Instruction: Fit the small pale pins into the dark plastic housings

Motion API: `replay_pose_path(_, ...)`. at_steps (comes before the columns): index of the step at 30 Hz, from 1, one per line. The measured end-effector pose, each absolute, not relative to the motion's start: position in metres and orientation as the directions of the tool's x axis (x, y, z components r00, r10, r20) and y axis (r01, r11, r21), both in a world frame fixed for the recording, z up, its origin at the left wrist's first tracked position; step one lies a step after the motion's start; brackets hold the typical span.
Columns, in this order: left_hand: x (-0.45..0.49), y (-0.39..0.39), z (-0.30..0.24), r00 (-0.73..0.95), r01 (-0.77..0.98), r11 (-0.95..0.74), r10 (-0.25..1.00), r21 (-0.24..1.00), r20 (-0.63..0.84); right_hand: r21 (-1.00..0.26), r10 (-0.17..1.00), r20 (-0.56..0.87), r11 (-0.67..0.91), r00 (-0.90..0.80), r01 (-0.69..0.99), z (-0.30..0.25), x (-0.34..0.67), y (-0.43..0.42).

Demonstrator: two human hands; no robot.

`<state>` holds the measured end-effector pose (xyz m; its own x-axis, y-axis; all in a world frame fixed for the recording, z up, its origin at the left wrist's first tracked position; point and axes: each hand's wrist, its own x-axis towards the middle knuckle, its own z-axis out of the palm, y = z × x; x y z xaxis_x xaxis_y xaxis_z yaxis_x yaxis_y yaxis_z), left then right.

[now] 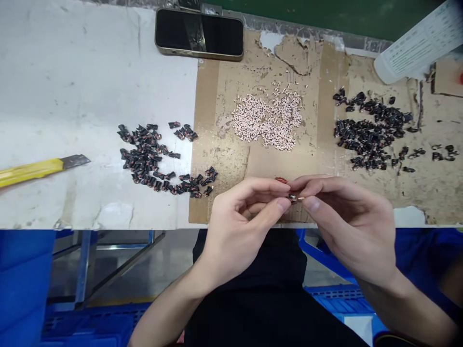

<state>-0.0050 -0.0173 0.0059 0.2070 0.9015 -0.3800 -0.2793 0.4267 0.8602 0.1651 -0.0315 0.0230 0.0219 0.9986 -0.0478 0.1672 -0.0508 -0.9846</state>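
My left hand [240, 219] and my right hand [349, 219] meet at the table's front edge, fingertips pinched together on one small black part [292, 197] with a metal tip. A pile of small black parts [154, 159] lies to the left on the white surface. A heap of tiny pale pink pieces [269, 118] sits on the cardboard [224, 159] straight ahead. Another pile of black parts [372, 130] lies to the right.
A yellow utility knife [39, 168] lies at the left edge with its blade out. A dark phone [199, 33] rests at the back. A white bottle [415, 46] lies at the far right. Blue crates [336, 299] stand under the table.
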Motion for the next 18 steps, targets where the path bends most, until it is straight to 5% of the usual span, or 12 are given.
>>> replay_pose_path(18,-0.0087,-0.0149,0.0116,0.237,-0.319,0.446,0.892,0.836,-0.385,-0.991,0.999,-0.055,-0.054,-0.003,0.12,0.0251,0.1641,-0.029)
